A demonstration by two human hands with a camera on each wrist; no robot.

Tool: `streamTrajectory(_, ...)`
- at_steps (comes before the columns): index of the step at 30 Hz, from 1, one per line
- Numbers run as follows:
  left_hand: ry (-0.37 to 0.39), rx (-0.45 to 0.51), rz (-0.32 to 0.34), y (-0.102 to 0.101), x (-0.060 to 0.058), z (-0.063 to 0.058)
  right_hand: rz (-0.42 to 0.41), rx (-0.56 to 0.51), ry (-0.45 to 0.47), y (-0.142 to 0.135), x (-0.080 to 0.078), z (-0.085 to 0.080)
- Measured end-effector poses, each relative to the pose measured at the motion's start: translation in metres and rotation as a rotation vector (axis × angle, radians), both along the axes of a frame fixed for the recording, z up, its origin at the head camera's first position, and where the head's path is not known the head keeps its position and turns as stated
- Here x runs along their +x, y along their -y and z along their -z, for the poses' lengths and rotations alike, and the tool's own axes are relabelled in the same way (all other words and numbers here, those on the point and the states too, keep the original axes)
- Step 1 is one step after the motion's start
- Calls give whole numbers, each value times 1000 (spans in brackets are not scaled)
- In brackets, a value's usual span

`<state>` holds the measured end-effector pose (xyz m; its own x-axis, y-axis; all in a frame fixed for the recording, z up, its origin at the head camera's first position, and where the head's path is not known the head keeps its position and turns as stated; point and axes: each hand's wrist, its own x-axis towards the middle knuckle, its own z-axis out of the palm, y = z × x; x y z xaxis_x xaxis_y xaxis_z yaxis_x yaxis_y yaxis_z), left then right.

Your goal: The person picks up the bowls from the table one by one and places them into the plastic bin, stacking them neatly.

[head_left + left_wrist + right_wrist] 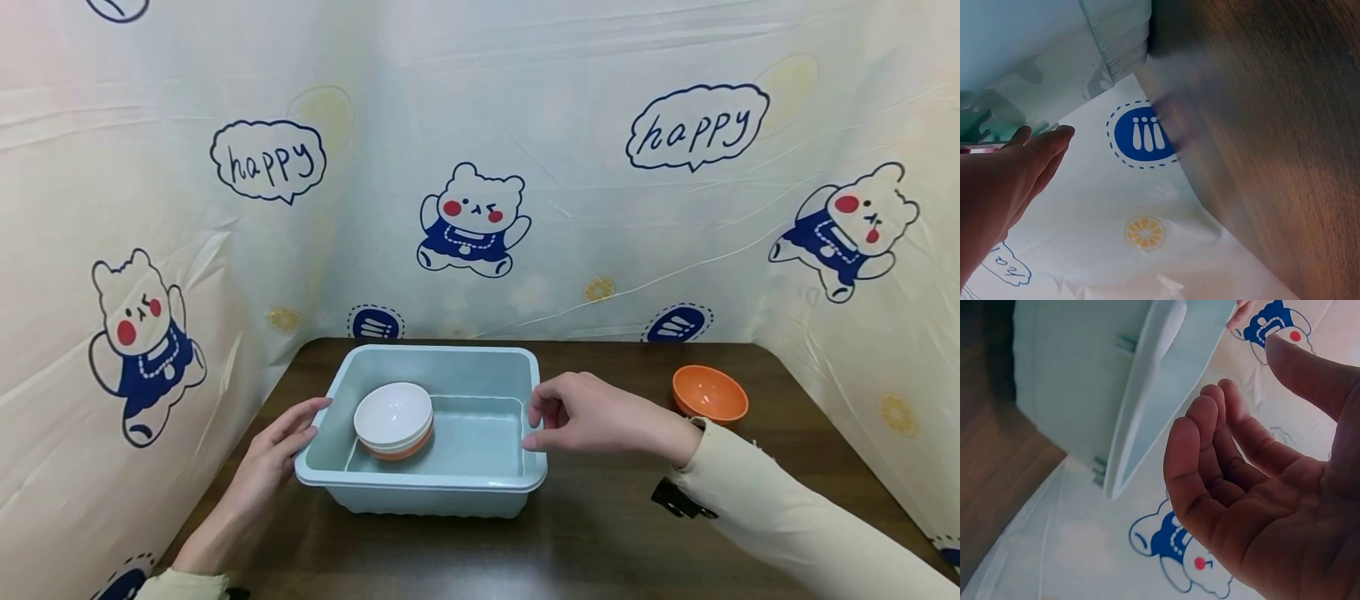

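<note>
A pale blue-green plastic basin (420, 481) stands on the dark wooden table. Inside it, toward the left, is a small stack with a white bowl (393, 412) on top and an orange bowl (397, 452) at the bottom. My left hand (262, 462) touches the basin's left rim with its fingers nearly straight. By the right rim hovers my right hand (588, 412), its fingers loosely bent and thumb apart. In the right wrist view nothing lies between the right hand's thumb and fingers (1182, 447).
Another orange bowl (710, 393) sits at the table's back right, beyond my right wrist. A printed cloth (570, 233) with bears and "happy" bubbles encloses the dark brown table (600, 533) at the back and sides.
</note>
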<state>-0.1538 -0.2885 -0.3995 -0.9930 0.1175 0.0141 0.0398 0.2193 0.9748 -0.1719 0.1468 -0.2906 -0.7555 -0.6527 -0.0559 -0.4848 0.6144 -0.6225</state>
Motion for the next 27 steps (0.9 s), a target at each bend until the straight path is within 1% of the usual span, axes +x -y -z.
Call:
streamTrajectory(7, 23, -8, -4, 1, 0, -1, 32, -17, 3, -17, 5, 7)
streamTrajectory(13, 25, -7, -3, 0, 0, -1, 43, -31, 32, -27, 9, 11)
streamTrajectory(20, 13, -8, -3, 0, 1, 1, 62, -54, 57, -40, 13, 22)
streamTrajectory(27, 27, -11, -17, 0, 0, 1, 94, -76, 46, -51, 15, 33)
